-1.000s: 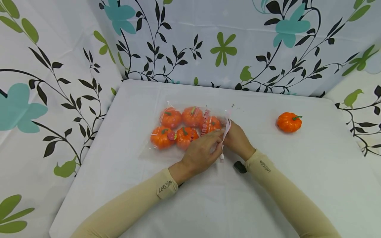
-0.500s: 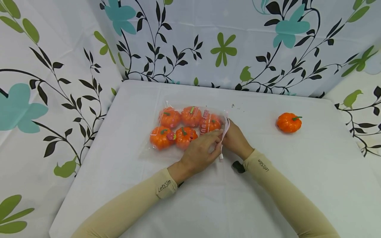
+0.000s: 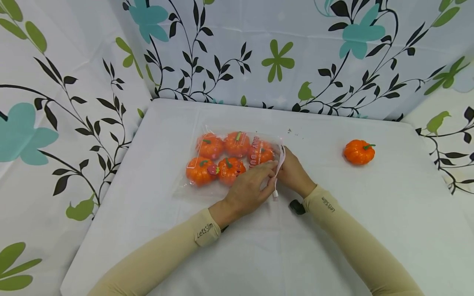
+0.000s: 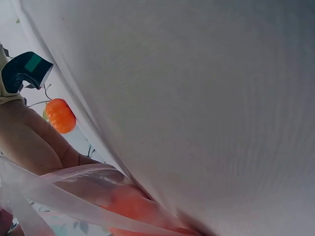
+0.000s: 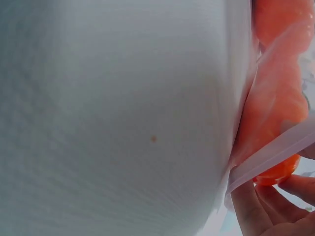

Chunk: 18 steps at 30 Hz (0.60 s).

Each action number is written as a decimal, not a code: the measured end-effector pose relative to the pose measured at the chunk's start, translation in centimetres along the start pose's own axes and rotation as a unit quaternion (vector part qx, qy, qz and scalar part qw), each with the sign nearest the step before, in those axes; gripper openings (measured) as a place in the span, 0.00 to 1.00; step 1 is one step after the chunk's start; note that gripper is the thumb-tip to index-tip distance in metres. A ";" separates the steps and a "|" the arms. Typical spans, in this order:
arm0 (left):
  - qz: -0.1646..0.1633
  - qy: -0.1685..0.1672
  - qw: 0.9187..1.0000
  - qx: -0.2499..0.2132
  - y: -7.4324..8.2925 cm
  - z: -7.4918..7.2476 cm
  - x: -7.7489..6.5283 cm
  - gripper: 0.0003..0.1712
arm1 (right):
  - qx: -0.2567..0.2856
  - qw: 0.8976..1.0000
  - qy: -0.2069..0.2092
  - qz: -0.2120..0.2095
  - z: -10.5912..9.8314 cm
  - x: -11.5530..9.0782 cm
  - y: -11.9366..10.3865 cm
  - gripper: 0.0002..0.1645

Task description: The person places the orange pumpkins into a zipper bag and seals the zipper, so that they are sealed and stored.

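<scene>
- Left hand (image 3: 249,187) pinches rim of clear printed plastic bag (image 3: 216,191)
- Right hand (image 3: 294,172) touches glossy round orange pumpkin (image 5: 278,173) at bag mouth; can't tell if fingers grip

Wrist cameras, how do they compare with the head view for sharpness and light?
Head view: bright and fairly sharp, glints on the loose pumpkin; left wrist view: dimmer, bag soft; right wrist view: bagged pumpkins hazy, table darkening leftward.

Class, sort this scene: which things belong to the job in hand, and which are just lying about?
In the job:
clear bag
pumpkins inside it
left hand
right hand

Lying about:
loose pumpkin, untouched to the right, though perhaps part of the job too
floral cloth, seemingly only a backdrop
</scene>
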<state>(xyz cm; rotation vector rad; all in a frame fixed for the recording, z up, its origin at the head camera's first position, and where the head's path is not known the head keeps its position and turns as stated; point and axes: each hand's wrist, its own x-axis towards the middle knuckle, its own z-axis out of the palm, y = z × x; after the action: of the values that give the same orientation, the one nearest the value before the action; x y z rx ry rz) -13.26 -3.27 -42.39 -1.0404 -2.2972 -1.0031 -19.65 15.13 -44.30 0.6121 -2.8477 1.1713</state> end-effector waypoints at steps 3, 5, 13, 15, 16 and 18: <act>0.000 -0.003 1.000 0.002 0.0 0.2 0.0 0.04 | -0.016 1.000 0.003 -0.003 0.0 0.1 0.1 0.36; 0.000 -0.003 1.000 0.002 -0.1 0.2 0.0 0.04 | -0.022 1.000 0.005 -0.005 0.0 0.2 0.2 0.35; 0.006 0.005 1.000 0.013 0.1 0.0 0.2 0.03 | 0.016 0.999 -0.001 0.047 -0.5 -0.6 0.2 0.37; 0.006 0.006 1.000 0.019 0.2 0.0 0.1 0.04 | 0.031 0.998 0.003 0.047 -0.8 -1.2 0.2 0.36; 0.006 0.006 1.000 0.021 0.2 0.0 0.1 0.05 | 0.036 0.998 0.006 0.043 -1.1 -1.5 0.2 0.36; 0.002 0.006 1.000 0.025 0.2 0.0 0.1 0.09 | 0.029 0.999 0.017 0.031 -1.6 -2.2 0.4 0.36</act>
<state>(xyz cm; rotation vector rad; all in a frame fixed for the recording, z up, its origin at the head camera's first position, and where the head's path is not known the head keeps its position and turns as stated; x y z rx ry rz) -13.11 -3.15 -42.21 -1.0159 -2.2982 -0.9419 -18.03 17.25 -43.69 0.5041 -2.8338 1.2640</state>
